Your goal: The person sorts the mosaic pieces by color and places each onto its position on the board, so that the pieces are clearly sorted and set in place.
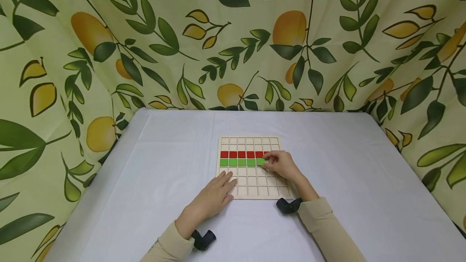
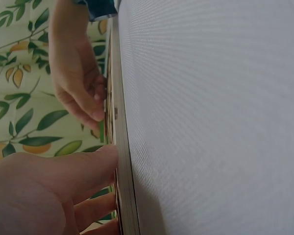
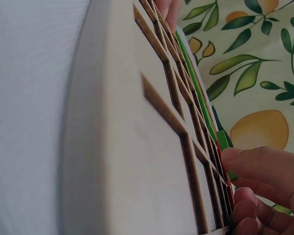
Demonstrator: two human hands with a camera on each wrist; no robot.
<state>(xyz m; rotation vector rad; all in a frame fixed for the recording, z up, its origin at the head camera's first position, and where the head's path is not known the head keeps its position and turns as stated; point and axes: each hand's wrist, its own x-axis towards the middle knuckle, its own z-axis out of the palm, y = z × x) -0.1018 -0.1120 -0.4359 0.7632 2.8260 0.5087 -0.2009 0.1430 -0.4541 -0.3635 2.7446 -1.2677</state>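
A pale wooden grid board [image 1: 252, 191] lies on the table, with a row of red square tiles [image 1: 242, 155] and a row of green square tiles [image 1: 233, 162] below it. My right hand [image 1: 283, 165] pinches one green tile [image 1: 260, 161] between thumb and fingers at the right end of the green row. In the right wrist view that tile [image 3: 222, 140] sticks up from the board beside the thumb. My left hand [image 1: 215, 194] rests on the board's lower left part with its fingers spread; its thumb [image 2: 95, 164] touches the board's edge in the left wrist view.
A white cloth covers the table [image 1: 174, 144]. Black devices are strapped at the left wrist [image 1: 204, 239] and the right wrist [image 1: 288, 206]. A curtain [image 1: 247, 51] printed with leaves and fruit hangs behind the table and along its sides.
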